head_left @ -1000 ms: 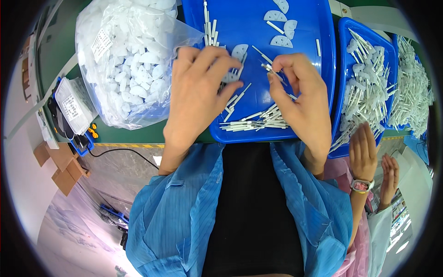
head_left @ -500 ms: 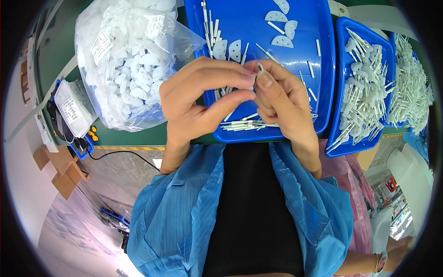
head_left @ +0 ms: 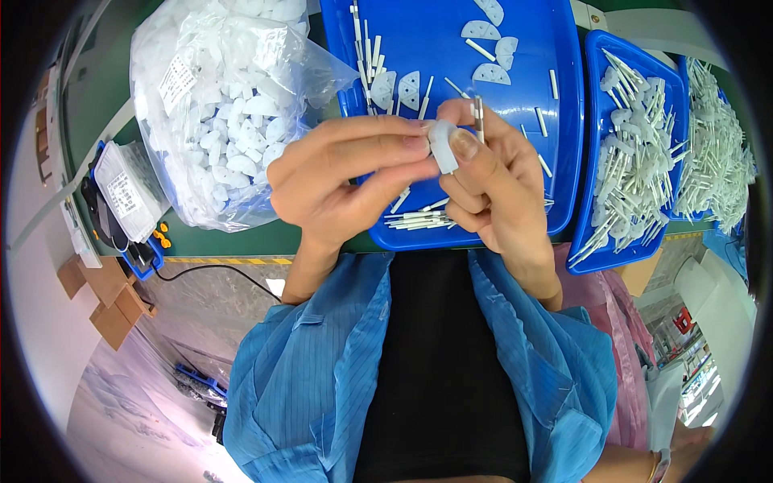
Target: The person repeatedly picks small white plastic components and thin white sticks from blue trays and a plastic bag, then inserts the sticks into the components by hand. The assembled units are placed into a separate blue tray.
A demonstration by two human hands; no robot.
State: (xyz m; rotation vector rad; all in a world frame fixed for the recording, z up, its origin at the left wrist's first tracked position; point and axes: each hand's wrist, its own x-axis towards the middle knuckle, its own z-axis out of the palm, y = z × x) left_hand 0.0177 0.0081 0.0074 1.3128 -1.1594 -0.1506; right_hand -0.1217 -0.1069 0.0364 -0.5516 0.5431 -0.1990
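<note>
My left hand (head_left: pixel 346 173) pinches one edge of a translucent white half-round plastic piece (head_left: pixel 443 148) in front of my chest, over the blue tray (head_left: pixel 475 235). The thumb of my right hand (head_left: pixel 503 169) rests against the piece's other side. A thin rod (head_left: pixel 480 118), metallic with a white part, stands up between the right thumb and forefinger. My fingers hide where rod and piece meet, so I cannot tell if they are joined. Below my hands, several thin white rods (head_left: pixel 419 219) lie along the tray's near edge.
A clear bag (head_left: pixel 241 133) of white plastic pieces stands at the left. Half-round pieces (head_left: pixel 491 73) and loose rods lie farther back in the tray. At the right, a smaller blue tray (head_left: pixel 636 161) is heaped with rods and pieces. Another person's forearm (head_left: pixel 628 463) shows at lower right.
The white half-round piece has turned into view between my hands. The rod now points upward, and my left fingers have straightened and shifted slightly left.
</note>
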